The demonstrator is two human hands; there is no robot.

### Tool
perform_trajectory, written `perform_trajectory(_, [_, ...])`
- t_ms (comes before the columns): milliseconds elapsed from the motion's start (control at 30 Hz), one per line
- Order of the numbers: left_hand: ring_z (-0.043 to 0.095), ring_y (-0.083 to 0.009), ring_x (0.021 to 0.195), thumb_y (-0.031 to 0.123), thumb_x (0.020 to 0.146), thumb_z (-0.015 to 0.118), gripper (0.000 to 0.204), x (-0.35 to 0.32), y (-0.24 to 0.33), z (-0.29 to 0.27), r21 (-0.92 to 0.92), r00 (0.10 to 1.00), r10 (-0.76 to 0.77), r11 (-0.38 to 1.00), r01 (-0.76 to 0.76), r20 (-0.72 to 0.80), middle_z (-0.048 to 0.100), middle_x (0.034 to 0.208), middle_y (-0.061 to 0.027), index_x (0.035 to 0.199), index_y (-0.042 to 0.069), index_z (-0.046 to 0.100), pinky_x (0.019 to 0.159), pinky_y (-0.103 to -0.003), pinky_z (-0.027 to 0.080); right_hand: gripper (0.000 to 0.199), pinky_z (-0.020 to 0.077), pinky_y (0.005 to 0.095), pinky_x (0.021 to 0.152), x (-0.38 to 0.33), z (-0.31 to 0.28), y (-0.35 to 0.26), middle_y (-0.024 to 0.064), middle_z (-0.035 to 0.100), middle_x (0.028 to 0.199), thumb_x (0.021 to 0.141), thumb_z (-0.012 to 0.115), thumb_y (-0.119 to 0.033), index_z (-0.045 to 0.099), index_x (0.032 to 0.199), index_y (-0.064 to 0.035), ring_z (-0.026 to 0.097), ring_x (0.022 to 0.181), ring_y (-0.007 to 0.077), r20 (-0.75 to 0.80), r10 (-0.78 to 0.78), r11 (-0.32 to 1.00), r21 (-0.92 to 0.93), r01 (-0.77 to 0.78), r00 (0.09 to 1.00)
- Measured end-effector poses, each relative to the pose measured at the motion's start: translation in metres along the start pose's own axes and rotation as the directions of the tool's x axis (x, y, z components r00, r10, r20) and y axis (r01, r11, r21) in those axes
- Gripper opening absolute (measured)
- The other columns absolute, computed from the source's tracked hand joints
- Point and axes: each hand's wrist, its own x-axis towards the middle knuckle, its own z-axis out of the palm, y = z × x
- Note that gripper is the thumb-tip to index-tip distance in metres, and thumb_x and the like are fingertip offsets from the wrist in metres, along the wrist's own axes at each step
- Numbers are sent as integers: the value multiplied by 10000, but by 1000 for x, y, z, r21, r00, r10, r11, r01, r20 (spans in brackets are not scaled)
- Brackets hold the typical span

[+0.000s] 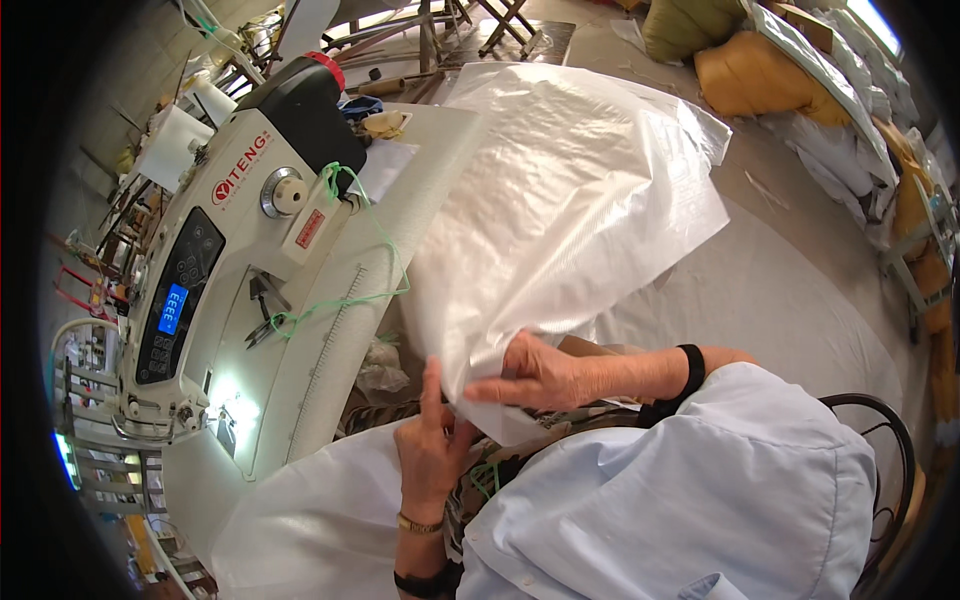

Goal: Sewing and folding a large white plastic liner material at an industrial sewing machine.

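A large, glossy white woven sheet spreads from my lap up past the machine table's edge to the far side. My right hand grips its near end, with the thumb and fingers closed on a fold. Just to the left, my left hand pinches the same narrow end, its index finger pointing up along the edge. The two hands almost meet over my lap. Part of the left fingers is hidden by the sheet. More white cloth lies across the table's near edge, to the left of my left wrist.
A white sewing machine with a lit display stands on the left. Thread snips on a green cord lie on its table, beside a ruler scale. Yellow and olive bundles are piled at the far right; a folding stand is at the back.
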Motion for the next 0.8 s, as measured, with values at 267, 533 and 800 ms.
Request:
perform_trajectory(267, [626,-304,633,-3,743,601,371,24,-19,18,27,973,231,973,-231,-21,644,742,-147,1103,42,679,570,-378,484,359,443,309,727,-45,-33,20,77,609,860,951,576,-349,624,1076,-16,547,799,166,11,176,984,-32,-175,984])
perform_trajectory(533, [644,-308,651,-47,747,586,327,12,-29,7,-154,981,129,976,-150,-142,666,787,-168,1039,39,703,581,-349,491,811,281,462,1118,-70,-136,142,104,406,1447,880,538,-609,295,1460,-99,363,1326,291,-453,481,482,852,205,751])
perform_trajectory(800, [637,-355,699,59,802,629,248,-11,-41,18,-131,992,95,988,-83,84,635,765,-199,1037,79,705,586,-370,505,478,327,367,1097,-110,-294,147,125,523,1320,994,436,-340,498,1305,17,481,1220,244,-971,55,945,125,303,232])
